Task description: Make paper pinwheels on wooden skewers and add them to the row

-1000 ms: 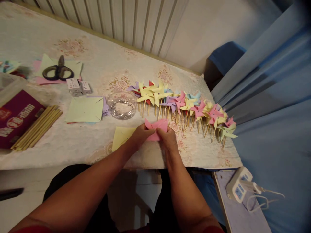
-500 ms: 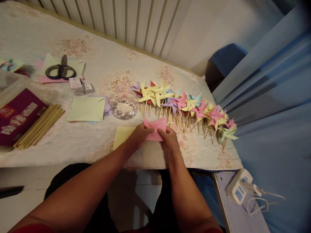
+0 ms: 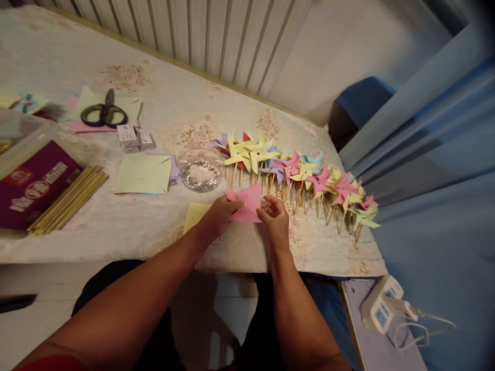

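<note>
Between my hands, above the table's front edge, is a pink paper square (image 3: 249, 202) with slit corners, partly folded. My left hand (image 3: 223, 212) pinches its left side, thumb on top. At the right side, my right hand (image 3: 274, 212) has thumb and index finger closed on the paper's edge, its other fingers curled. A pale yellow paper sheet (image 3: 194, 215) lies on the table beneath my left hand. Just beyond sits a clear round dish (image 3: 201, 178) with small shiny metal pieces. Finished paper pinwheels (image 3: 319, 180) on sticks stand in a row to the right.
To the left are a stack of slit paper squares (image 3: 143, 174), small white boxes (image 3: 134, 139), black-handled scissors (image 3: 104, 112) on more paper, a bundle of wooden sticks (image 3: 69, 201) and a purple-labelled plastic box (image 3: 36, 185). A white power strip (image 3: 381, 306) lies at the lower right, near blue curtains (image 3: 436, 196).
My right hand has shifted its grip, with its fingers now lifted and curled at the pink paper's right edge. The paper has turned slightly. The view has shifted a little.
</note>
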Motion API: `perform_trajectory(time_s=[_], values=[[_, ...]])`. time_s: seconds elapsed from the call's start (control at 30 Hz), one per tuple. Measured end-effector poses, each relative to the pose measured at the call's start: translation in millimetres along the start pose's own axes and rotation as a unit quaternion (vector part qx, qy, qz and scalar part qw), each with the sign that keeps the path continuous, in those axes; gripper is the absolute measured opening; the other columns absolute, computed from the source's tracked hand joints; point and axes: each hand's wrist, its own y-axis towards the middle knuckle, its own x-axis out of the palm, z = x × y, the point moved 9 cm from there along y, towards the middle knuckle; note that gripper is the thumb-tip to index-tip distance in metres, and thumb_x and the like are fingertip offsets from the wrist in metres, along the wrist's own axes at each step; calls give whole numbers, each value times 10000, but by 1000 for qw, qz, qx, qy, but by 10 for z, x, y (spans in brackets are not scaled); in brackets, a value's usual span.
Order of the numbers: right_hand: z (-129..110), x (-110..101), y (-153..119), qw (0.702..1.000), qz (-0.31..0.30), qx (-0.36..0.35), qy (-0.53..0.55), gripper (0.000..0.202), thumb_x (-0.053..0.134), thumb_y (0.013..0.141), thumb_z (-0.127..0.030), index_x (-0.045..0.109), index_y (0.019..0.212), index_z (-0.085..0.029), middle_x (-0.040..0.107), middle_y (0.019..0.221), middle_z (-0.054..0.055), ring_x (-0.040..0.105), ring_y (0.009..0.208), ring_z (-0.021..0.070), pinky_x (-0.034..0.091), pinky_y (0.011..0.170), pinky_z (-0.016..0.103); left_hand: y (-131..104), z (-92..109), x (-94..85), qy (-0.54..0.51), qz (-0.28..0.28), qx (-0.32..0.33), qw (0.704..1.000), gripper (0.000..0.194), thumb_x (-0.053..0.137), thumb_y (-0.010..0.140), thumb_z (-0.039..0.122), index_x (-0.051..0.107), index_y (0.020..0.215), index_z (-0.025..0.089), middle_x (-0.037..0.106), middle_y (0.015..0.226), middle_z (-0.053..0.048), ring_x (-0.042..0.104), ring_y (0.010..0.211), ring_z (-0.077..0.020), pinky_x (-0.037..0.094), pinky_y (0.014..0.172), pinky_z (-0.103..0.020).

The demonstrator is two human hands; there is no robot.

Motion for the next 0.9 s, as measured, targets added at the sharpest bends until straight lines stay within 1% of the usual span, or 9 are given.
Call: perform_trajectory(time_s=[0.1,0.17,0.3,0.4,0.5,0.6,0.73,0.83,0.9], values=[[-161,38,-23,992,-37,-72,-100,257,701,685,-227,708,942,-234,517,746,-31,460,641,120,417,651,272,0,1,-24,-40,12,-13,999,131,700,620,235,635,691,147,629,617,18,581,616,-125,447,617,-237],[-237,88,-52,980,-70,-112,-147,172,687,731,-228,742,893,-246,510,735,-22,460,655,130,404,657,281,-6,11,-32,-43,16,-15,999,119,699,613,220,617,662,149,622,613,21,566,597,-116,439,605,-233],[-257,191,-99,965,-134,-140,-175,148,641,814,-242,764,892,-268,581,771,5,510,698,151,406,670,292,3,31,-69,-23,23,10,999,141,693,616,229,573,623,155,578,591,31,524,571,-105,412,585,-236],[-229,240,-111,960,-162,-138,-183,170,613,840,-248,766,908,-276,639,827,20,558,757,168,427,710,303,31,1,-105,25,22,27,999,177,681,629,257,534,600,163,521,563,45,476,543,-92,361,543,-229],[-219,258,-111,958,-174,-133,-186,154,630,824,-249,766,892,-273,661,829,19,577,777,176,434,730,308,43,-13,-109,65,18,39,997,199,662,638,270,501,583,167,471,541,57,422,516,-76,311,511,-221],[-204,258,-109,958,-178,-130,-185,105,660,803,-256,756,844,-262,669,825,13,579,779,173,428,743,303,9,18,-79,90,20,39,995,211,642,635,258,466,556,174,425,515,65,370,496,-67,262,481,-216],[-94,220,-87,965,-165,-95,-180,73,663,796,-288,717,796,-239,652,821,1,563,765,163,418,743,285,-64,113,-5,109,20,41,993,240,641,620,233,426,525,184,393,489,71,319,488,-60,234,463,-216],[-8,194,-74,973,-147,-52,-170,119,651,795,-340,686,788,-226,628,784,-13,536,725,154,412,722,270,-93,152,44,102,14,42,994,242,638,620,207,421,516,185,393,481,71,330,494,-60,253,472,-212],[3,201,-78,976,-141,-35,-163,150,633,796,-364,668,771,-220,603,749,-22,514,704,150,403,708,263,-98,156,56,103,14,41,994,241,629,622,182,419,505,184,371,467,75,327,491,-60,257,473,-210]])
